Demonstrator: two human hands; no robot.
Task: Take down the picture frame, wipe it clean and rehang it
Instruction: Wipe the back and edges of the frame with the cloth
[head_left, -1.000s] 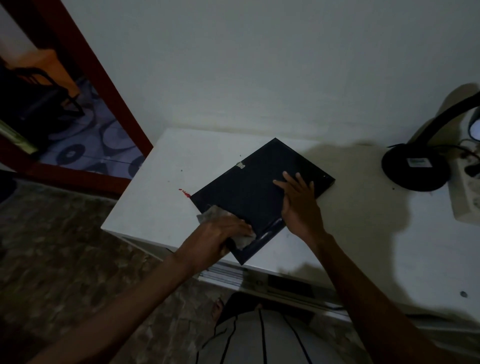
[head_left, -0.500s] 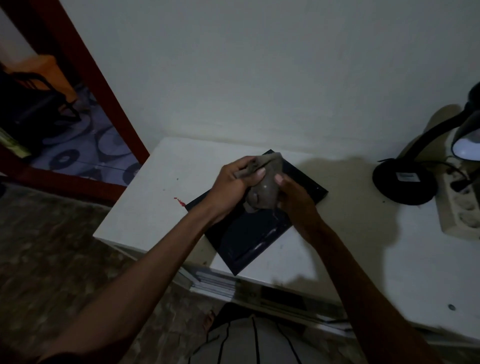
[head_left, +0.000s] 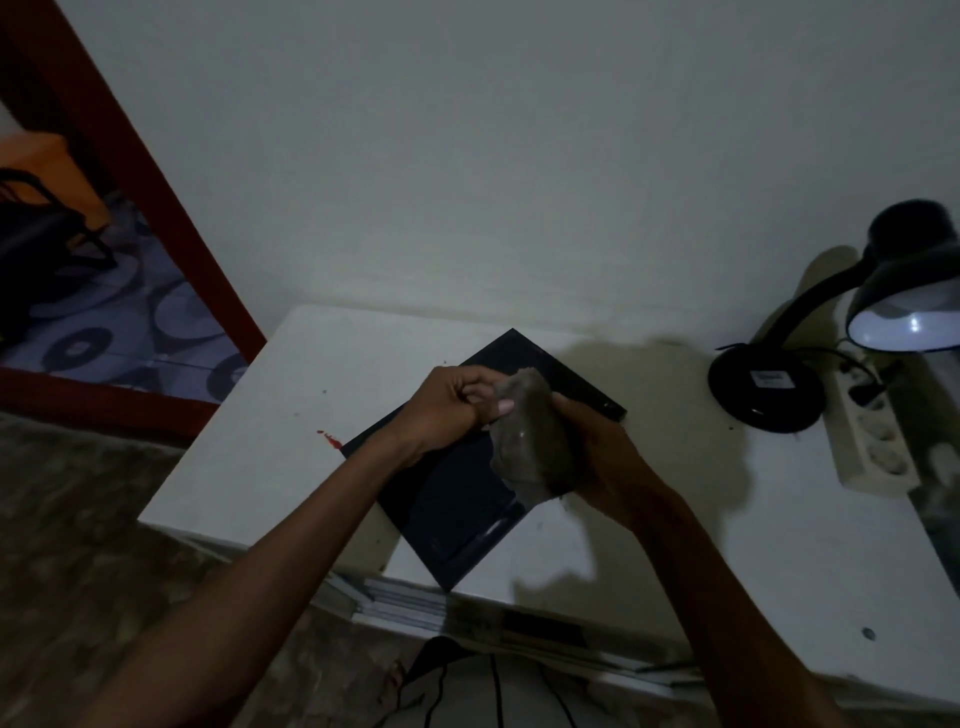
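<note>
Both hands, left hand (head_left: 449, 410) and right hand (head_left: 597, 457), have lifted off the frame (head_left: 457, 499) and now grasp the cloth (head_left: 524, 441), likely refolding it mid-wipe.

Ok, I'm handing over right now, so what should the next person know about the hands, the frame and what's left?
Left hand: closed on the top of the cloth, above the frame.
Right hand: holding the cloth's other side; both seem to be refolding it.
Frame: lying flat on the white table, turned cornerwise, near corner overhanging the front edge. Neither hand touches it.
Done: frame is down from the wall. How far the wiping has got cannot be told.
Left: finish wiping, then rehang. The hook is out of view.
</note>
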